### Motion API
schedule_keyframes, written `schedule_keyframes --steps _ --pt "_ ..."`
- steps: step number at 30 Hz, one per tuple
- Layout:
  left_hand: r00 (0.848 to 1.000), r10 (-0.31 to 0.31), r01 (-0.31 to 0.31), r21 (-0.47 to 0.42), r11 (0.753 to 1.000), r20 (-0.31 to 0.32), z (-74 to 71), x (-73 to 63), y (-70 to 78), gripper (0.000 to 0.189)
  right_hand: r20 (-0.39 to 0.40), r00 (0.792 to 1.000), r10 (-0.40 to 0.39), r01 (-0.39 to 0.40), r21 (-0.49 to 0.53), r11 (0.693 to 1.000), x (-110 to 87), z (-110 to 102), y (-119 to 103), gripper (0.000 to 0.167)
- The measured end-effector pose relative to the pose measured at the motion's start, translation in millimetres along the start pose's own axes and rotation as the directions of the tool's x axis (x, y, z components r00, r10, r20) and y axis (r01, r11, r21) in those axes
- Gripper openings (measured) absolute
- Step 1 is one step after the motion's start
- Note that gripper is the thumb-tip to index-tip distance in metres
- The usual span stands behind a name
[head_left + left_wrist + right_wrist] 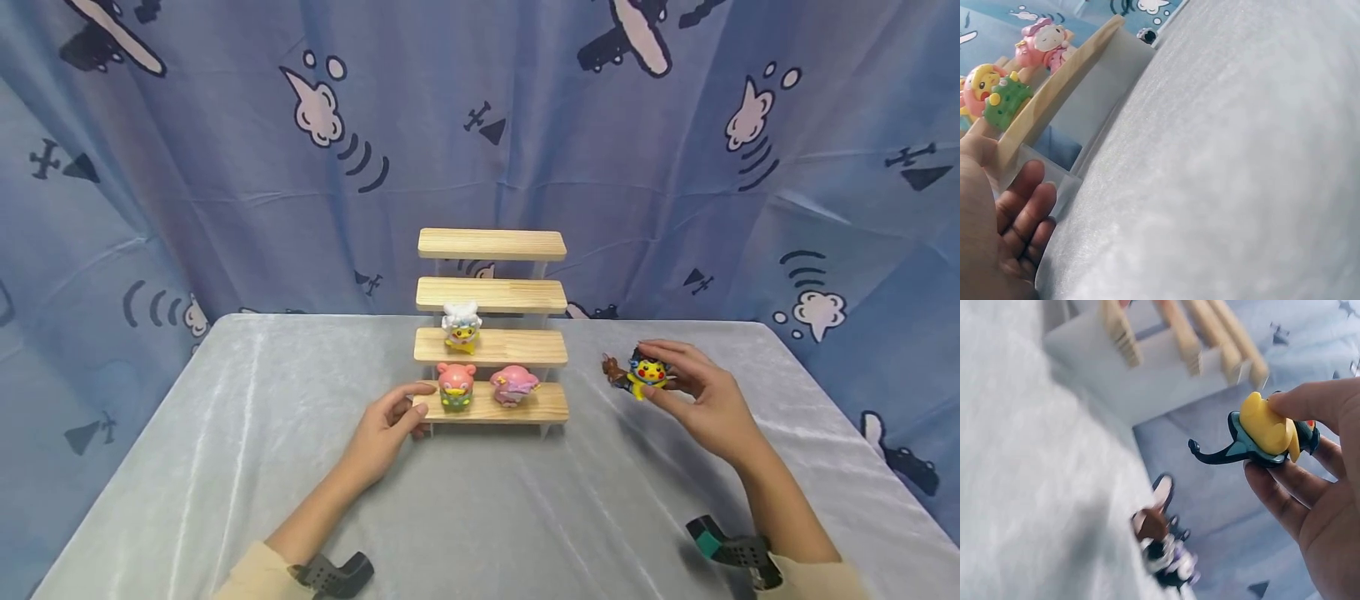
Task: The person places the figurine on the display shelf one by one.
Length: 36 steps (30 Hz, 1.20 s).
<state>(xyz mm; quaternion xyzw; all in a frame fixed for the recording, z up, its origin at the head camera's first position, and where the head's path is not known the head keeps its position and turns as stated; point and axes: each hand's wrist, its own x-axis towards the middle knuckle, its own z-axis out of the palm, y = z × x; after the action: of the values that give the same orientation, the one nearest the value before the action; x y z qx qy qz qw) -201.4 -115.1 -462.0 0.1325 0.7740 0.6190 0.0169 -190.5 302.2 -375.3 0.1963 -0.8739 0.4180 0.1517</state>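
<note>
The right grip pinches a yellow toy with dark trim between thumb and fingers, above the tabletop, between three and four o'clock from the wooden shelf. The left grip grasps the nine-o'clock end of its lowest step, where a pink-and-green toy sits at nine o'clock from a pink toy. A white-capped toy stands one step higher, at twelve o'clock from the pink-and-green one.

In the right wrist view, 4 wooden shelves run off the top and a brown-topped figure is blurred.
</note>
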Motion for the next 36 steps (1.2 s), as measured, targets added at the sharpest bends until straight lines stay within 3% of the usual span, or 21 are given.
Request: schedule_keyframes --steps 11,15,25,31,36 --pt "1.0 -0.016 0.016 0.005 1.0 -0.003 -2.0 -1.4 -0.6 0.028 -0.007 0.998 -0.065 0.065 0.014 0.998 26.1 3.6 -41.8 0.058" --pt "1.0 -0.015 0.015 0.005 1.0 -0.021 -2.9 -2.1 0.6 0.027 -0.006 0.995 -0.099 0.099 0.061 0.993 41.2 10.1 -51.3 0.057" --pt "1.0 -0.022 0.022 -0.008 1.0 0.005 -1.8 -0.3 1.2 0.028 -0.054 0.986 -0.156 0.162 0.154 0.975 66.8 27.7 -75.9 0.055" --pt "1.0 -0.011 0.011 -0.003 1.0 0.004 -2.1 0.6 0.4 0.028 -0.114 0.968 -0.223 0.246 0.255 0.935 82.0 37.2 -95.3 0.055" --pt "1.0 -0.011 0.011 -0.005 1.0 0.007 -0.9 1.1 -0.8 0.028 -0.166 0.959 -0.228 0.277 0.409 0.869 85.1 45.1 -103.7 0.053"
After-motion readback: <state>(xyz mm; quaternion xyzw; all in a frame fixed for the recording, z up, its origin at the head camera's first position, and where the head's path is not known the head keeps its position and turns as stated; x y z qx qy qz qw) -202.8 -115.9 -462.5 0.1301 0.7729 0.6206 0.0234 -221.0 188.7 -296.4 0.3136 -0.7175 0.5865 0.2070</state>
